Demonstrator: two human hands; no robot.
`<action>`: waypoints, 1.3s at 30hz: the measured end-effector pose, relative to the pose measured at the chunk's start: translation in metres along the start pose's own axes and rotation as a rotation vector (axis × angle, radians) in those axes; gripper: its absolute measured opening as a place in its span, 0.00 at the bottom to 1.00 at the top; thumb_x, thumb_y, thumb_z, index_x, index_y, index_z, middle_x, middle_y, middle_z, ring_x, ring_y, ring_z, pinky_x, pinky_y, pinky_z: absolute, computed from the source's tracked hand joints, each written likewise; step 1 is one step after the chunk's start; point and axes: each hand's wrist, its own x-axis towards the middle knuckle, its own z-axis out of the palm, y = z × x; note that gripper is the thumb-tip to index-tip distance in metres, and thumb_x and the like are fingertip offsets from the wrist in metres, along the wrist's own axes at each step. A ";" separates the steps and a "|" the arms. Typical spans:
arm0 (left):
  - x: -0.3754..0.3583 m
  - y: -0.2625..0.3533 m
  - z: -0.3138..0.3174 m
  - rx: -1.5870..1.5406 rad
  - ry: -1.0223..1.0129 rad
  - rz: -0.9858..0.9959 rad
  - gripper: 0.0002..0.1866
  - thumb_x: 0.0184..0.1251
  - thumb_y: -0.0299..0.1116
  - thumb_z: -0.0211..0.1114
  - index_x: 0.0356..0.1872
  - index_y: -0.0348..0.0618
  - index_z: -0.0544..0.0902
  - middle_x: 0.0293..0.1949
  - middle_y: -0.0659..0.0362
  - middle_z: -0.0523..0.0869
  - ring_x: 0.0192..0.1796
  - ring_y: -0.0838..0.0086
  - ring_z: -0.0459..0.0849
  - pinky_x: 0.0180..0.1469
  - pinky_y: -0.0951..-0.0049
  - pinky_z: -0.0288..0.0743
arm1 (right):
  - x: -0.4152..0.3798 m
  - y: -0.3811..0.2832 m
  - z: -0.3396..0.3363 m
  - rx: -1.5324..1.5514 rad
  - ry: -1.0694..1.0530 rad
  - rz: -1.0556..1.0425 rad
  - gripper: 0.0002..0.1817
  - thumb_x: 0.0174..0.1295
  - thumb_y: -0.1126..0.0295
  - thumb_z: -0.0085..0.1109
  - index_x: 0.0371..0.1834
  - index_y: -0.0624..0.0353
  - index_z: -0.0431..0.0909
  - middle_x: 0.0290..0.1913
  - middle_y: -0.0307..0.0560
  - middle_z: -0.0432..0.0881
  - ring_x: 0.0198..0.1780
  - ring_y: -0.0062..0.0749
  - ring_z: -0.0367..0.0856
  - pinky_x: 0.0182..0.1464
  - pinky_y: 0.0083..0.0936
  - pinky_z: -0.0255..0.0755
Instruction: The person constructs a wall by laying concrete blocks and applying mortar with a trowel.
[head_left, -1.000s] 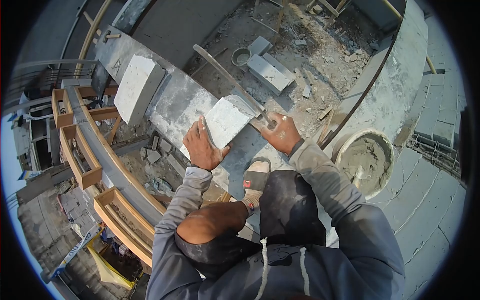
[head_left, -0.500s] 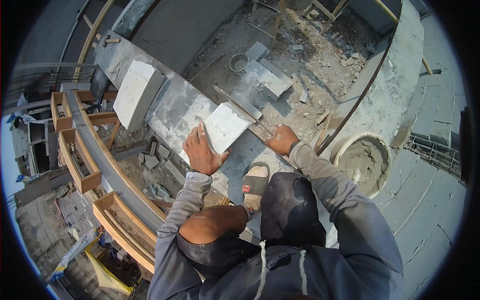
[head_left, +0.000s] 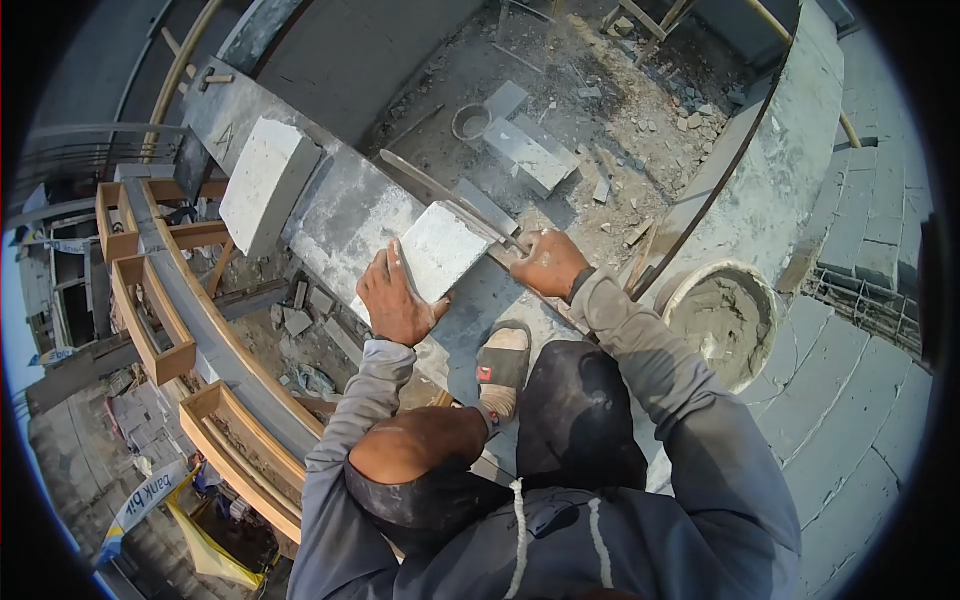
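My left hand (head_left: 398,300) rests on the left side of a pale block (head_left: 443,255), fingers over its face and thumb along its lower edge. The block sits on a grey wall top (head_left: 345,205). My right hand (head_left: 549,263) is closed round the handle end of a long thin blade (head_left: 435,184). The blade runs up and left along the block's far edge. A larger white block (head_left: 267,187) stands farther left on the same wall top.
A bucket of grey mortar (head_left: 722,325) stands to the right. A hammer (head_left: 216,78) lies at the upper left. Wooden frames (head_left: 150,310) line the left side. Below the wall are rubble, blocks (head_left: 535,157) and a round container (head_left: 471,122). My sandalled foot (head_left: 502,366) is near the block.
My right hand and the blade have moved up and left, so the blade reaches farther along the wall's far side. My left hand stays on the block. The view has shifted slightly.
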 end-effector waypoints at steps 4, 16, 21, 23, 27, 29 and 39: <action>0.006 0.001 -0.002 -0.010 0.000 -0.014 0.61 0.29 0.50 0.80 0.69 0.37 0.56 0.59 0.44 0.66 0.62 0.52 0.65 0.63 0.52 0.53 | -0.030 -0.053 -0.035 0.199 0.219 -0.152 0.21 0.47 0.60 0.60 0.40 0.65 0.81 0.35 0.64 0.82 0.43 0.53 0.82 0.48 0.35 0.74; 0.008 -0.002 -0.001 -0.019 -0.001 0.010 0.62 0.29 0.48 0.81 0.70 0.39 0.56 0.60 0.45 0.66 0.61 0.52 0.66 0.63 0.51 0.54 | -0.020 -0.043 -0.031 0.128 0.397 -0.268 0.15 0.48 0.63 0.61 0.31 0.65 0.78 0.25 0.56 0.81 0.30 0.52 0.82 0.33 0.37 0.74; 0.006 -0.003 0.002 -0.006 0.002 0.005 0.63 0.28 0.49 0.80 0.70 0.39 0.55 0.60 0.45 0.66 0.62 0.52 0.65 0.63 0.51 0.53 | 0.004 0.036 0.039 0.113 0.330 -0.185 0.15 0.47 0.63 0.60 0.30 0.65 0.78 0.27 0.60 0.81 0.32 0.55 0.82 0.35 0.41 0.74; 0.002 -0.005 -0.003 -0.007 -0.011 0.013 0.63 0.28 0.49 0.80 0.70 0.39 0.55 0.61 0.45 0.66 0.62 0.52 0.65 0.63 0.51 0.53 | 0.007 0.067 0.064 0.028 0.320 -0.164 0.15 0.47 0.62 0.60 0.29 0.65 0.78 0.27 0.61 0.80 0.32 0.54 0.82 0.35 0.41 0.74; 0.008 -0.003 0.001 -0.014 -0.005 0.013 0.63 0.28 0.50 0.80 0.71 0.39 0.55 0.61 0.44 0.65 0.62 0.51 0.65 0.63 0.51 0.53 | 0.018 0.024 0.028 0.050 0.353 -0.192 0.13 0.48 0.64 0.61 0.27 0.65 0.75 0.26 0.63 0.79 0.32 0.52 0.83 0.34 0.40 0.73; 0.008 -0.004 -0.001 -0.017 -0.004 0.014 0.63 0.28 0.50 0.80 0.71 0.39 0.55 0.61 0.44 0.65 0.62 0.51 0.65 0.63 0.51 0.53 | -0.009 -0.035 -0.017 0.190 0.367 -0.249 0.12 0.49 0.66 0.61 0.26 0.65 0.75 0.25 0.63 0.79 0.31 0.52 0.82 0.33 0.39 0.72; 0.009 -0.004 0.000 0.021 -0.026 0.007 0.64 0.27 0.50 0.80 0.71 0.39 0.55 0.61 0.45 0.65 0.61 0.52 0.65 0.62 0.51 0.53 | 0.010 0.064 0.043 0.015 0.111 0.099 0.26 0.44 0.62 0.62 0.47 0.64 0.81 0.36 0.66 0.82 0.42 0.55 0.82 0.45 0.31 0.76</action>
